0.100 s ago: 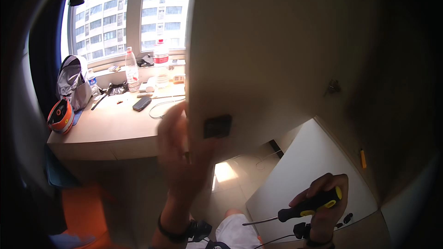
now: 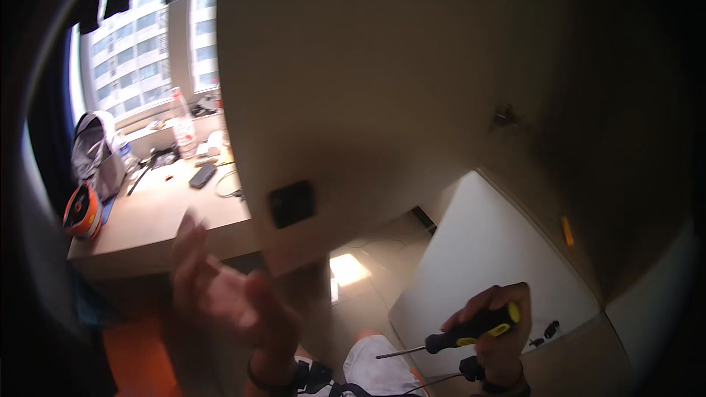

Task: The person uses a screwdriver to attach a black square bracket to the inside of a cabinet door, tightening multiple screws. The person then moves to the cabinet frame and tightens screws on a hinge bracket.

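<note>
A black and yellow screwdriver [image 2: 474,327] lies in the closed fingers of my right hand [image 2: 507,323], its metal shaft pointing left. To the left, my left hand [image 2: 228,294] is empty, fingers apart and somewhat blurred, below and beside a pale cabinet door [image 2: 382,66]. A dark square handle piece [image 2: 292,204] is set near the door's lower left corner, apart from my left hand. Metal hinge hardware [image 2: 505,116] shows on the right side, in shadow.
A white panel [image 2: 485,250] stands below the door, with small black parts [image 2: 551,329] at its lower right. An orange-yellow tool [image 2: 567,231] rests on the shelf side. At left, a desk [image 2: 154,209] bears a backpack [image 2: 99,154], an orange roll [image 2: 83,211] and a bottle [image 2: 183,125].
My left hand has come off the door's edge and moved left and down, fingers spreading. The view has turned, so the door sits further left. The screwdriver stays in my right hand.
</note>
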Tool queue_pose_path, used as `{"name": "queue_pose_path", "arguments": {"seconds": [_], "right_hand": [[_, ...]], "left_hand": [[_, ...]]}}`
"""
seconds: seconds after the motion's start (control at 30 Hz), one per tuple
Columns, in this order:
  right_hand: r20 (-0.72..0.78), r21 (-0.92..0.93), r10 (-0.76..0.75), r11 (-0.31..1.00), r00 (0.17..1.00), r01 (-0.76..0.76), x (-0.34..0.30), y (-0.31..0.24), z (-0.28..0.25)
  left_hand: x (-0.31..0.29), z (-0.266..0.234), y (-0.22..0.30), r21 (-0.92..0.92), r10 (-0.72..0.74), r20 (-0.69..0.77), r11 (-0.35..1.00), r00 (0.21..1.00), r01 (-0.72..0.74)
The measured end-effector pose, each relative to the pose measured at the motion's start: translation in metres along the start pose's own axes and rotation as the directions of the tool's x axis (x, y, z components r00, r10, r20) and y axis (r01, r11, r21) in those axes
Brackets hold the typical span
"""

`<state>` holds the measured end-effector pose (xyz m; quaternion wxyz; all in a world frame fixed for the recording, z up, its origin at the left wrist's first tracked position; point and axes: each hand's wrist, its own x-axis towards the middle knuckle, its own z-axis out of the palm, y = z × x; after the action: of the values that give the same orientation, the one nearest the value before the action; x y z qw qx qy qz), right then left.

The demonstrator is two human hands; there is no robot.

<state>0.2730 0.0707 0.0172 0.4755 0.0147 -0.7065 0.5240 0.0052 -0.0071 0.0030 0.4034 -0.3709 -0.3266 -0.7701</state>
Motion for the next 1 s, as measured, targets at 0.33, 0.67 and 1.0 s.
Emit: {"name": "queue_pose_path", "arguments": {"seconds": [0.33,0.67,1.0], "right_hand": [[-0.181,0.089,0.129,0.989,0.975,-0.115,-0.127,-0.012,-0.005],[-0.591,0.004,-0.016,1.0,0.806,0.024,-0.174,-0.024,-0.036],[-0.808,-0.175,-0.229,0.973,0.544,0.15,-0.17,-0.022,-0.043]], "left_hand": [[-0.078,0.133,0.059,-0.162,-0.028,0.913,0.891,0.408,0.425],[-0.158,0.274,0.086,-0.207,0.167,0.977,0.896,0.134,0.393],[-0.132,0.225,0.074,-0.273,-0.152,0.924,0.382,0.352,0.883]]}}
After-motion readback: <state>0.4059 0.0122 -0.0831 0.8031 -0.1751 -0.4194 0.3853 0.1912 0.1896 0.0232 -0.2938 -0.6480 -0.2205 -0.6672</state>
